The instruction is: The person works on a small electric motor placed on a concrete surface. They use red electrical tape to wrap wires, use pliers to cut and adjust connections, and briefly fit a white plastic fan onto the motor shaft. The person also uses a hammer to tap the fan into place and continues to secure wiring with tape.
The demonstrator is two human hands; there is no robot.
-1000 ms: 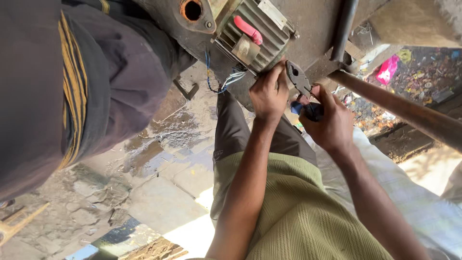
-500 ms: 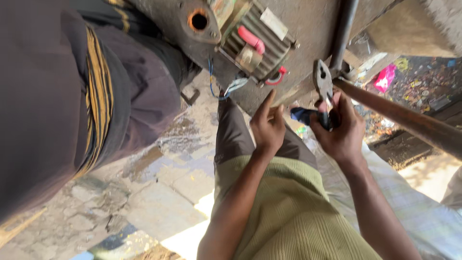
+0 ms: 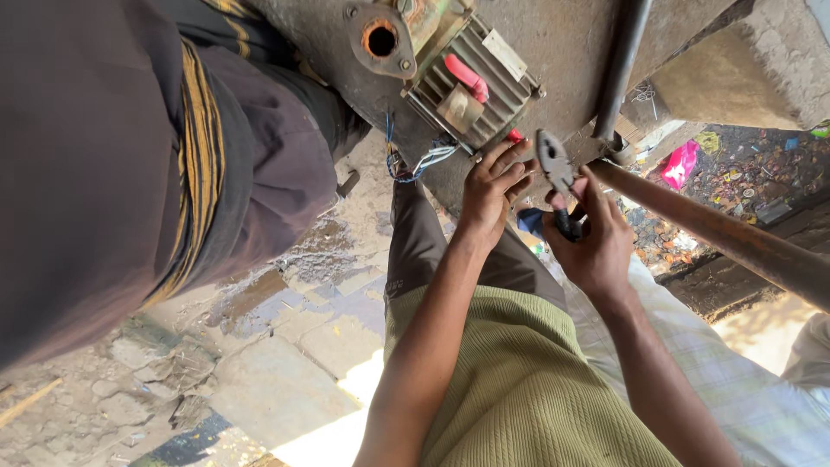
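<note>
A grey finned electric motor (image 3: pixel 471 82) with a red part on it and loose blue and white wires (image 3: pixel 415 160) sits at the top centre. My left hand (image 3: pixel 494 186) rests its spread fingertips on the motor's lower edge, beside a small red wire end (image 3: pixel 515 136), and holds nothing. Just to the right, my right hand (image 3: pixel 592 246) grips the dark handles of a pair of metal pliers (image 3: pixel 553 169). The pliers point up, their jaws close to my left fingertips.
Another person in dark clothes with a yellow stripe (image 3: pixel 156 173) stands close on the left. A rusty pipe (image 3: pixel 726 238) slants across the right, a dark pipe (image 3: pixel 624 65) rises beside a concrete block (image 3: pixel 735 82). Wet, cracked stone floor (image 3: pixel 259 346) lies below, with litter (image 3: pixel 679 164) at right.
My left hand has let go of the pliers area and moved to the motor's edge with its fingers spread. My right hand has turned the pliers upright.
</note>
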